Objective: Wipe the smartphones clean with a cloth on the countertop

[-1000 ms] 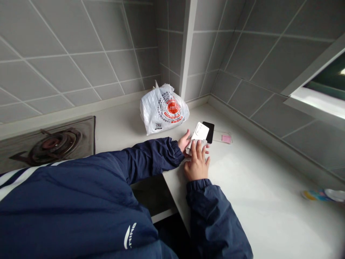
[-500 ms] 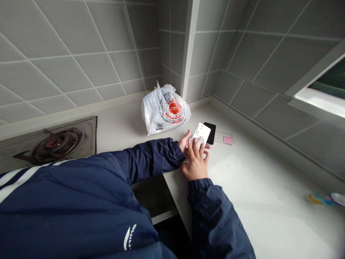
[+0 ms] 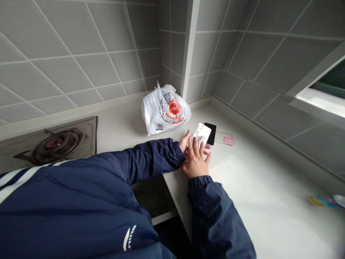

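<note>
A white phone (image 3: 204, 131) lies back side up in my left hand (image 3: 184, 141), its camera area facing me. My left thumb shows along the near left edge, and fingertips come out on the right side. My right hand (image 3: 196, 163) presses a small light-grey cloth (image 3: 198, 140) onto the lower part of the phone's back, fingers laid over it. Just beyond the phone a black phone-shaped slab (image 3: 211, 133) rests on the counter. Beside that is a clear phone case (image 3: 220, 136) with a pink piece (image 3: 228, 140) in it.
A white plastic bag (image 3: 165, 111) with red print stands at the back of the white counter (image 3: 250, 187). To the left is a gas burner (image 3: 55, 144). A colourful packet (image 3: 325, 200) lies at the far right. Below the counter edge is a dark opening (image 3: 153, 198).
My right hand and the cloth have shifted very slightly up the phone's back. The phone and everything on the counter look the same.
</note>
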Available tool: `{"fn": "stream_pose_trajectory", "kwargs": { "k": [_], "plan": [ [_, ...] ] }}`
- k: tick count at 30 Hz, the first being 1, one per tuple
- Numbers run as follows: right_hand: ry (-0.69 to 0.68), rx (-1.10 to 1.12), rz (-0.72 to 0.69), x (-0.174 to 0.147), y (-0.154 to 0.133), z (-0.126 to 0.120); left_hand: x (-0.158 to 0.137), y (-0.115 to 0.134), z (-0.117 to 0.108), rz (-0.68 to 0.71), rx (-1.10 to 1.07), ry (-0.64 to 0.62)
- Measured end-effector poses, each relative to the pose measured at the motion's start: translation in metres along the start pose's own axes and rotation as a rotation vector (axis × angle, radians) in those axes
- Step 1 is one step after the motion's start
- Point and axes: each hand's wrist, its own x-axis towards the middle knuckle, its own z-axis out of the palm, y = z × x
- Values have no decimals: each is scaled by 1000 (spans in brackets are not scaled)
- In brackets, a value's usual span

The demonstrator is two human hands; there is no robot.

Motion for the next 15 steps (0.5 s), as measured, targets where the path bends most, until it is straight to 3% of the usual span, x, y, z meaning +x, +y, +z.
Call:
{"fn": "stream_pose_trajectory", "kwargs": {
  "k": [4,11,15],
  "plan": [
    [-12,-12,21,7,2,-4,0,-3,0,20,-24,1],
    [-10,-32,66,21,8,-13,10,-11,-5,76,-95,-151],
    [7,-17,85,25,9,-16,12,-11,-9,22,-104,-160]
  ]
}}
